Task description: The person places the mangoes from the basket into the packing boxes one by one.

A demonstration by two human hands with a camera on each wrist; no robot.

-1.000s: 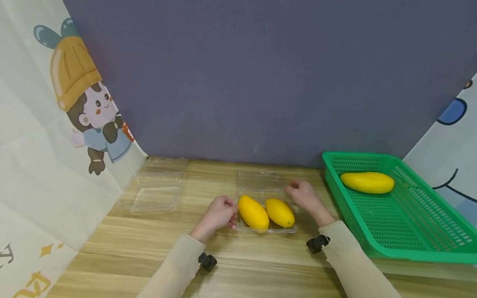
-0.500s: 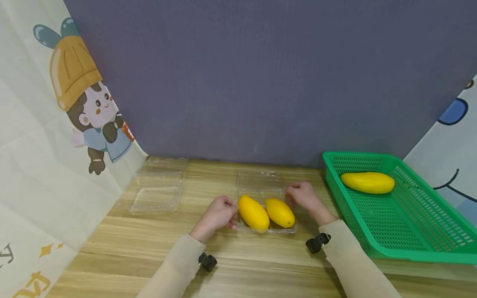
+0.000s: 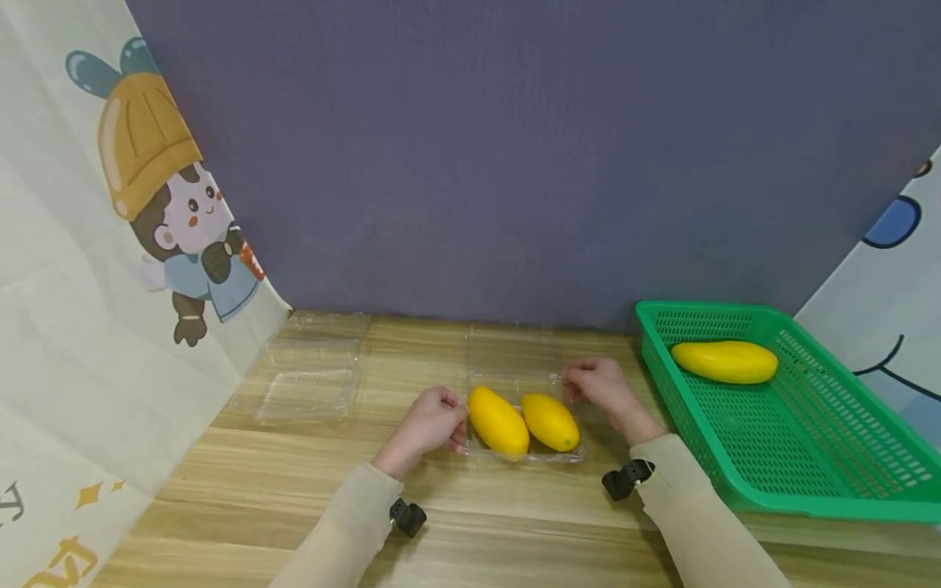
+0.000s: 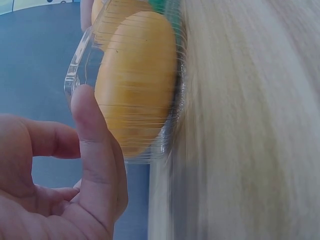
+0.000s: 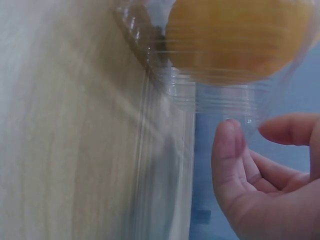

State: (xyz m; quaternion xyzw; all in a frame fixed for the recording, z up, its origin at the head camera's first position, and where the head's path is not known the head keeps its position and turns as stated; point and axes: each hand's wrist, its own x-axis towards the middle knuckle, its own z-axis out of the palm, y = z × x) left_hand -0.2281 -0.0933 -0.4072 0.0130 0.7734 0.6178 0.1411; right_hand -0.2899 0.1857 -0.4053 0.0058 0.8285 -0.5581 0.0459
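Observation:
Two yellow mangoes, a left one (image 3: 498, 420) and a right one (image 3: 550, 421), lie side by side in a clear plastic clamshell box (image 3: 566, 458). Its see-through lid (image 3: 515, 349) is raised behind them. My left hand (image 3: 431, 425) pinches the box's left side; in the left wrist view the thumb (image 4: 92, 120) lies against the clear wall. At the back right corner, my right hand (image 3: 599, 388) pinches the rim between thumb (image 5: 230, 145) and index finger. Ribbed plastic partly veils the fruit in both wrist views.
A second clear clamshell box (image 3: 309, 392) lies unfolded at the left. On the right stands a green plastic basket (image 3: 680, 441) holding one long yellow mango (image 3: 724, 362). A dark panel (image 3: 470, 163) closes off the back of the wooden table (image 3: 294, 474).
The lid's far edge has swung upward and back. The box, with both mangoes, has shifted very slightly left. Both hands stay almost where they were.

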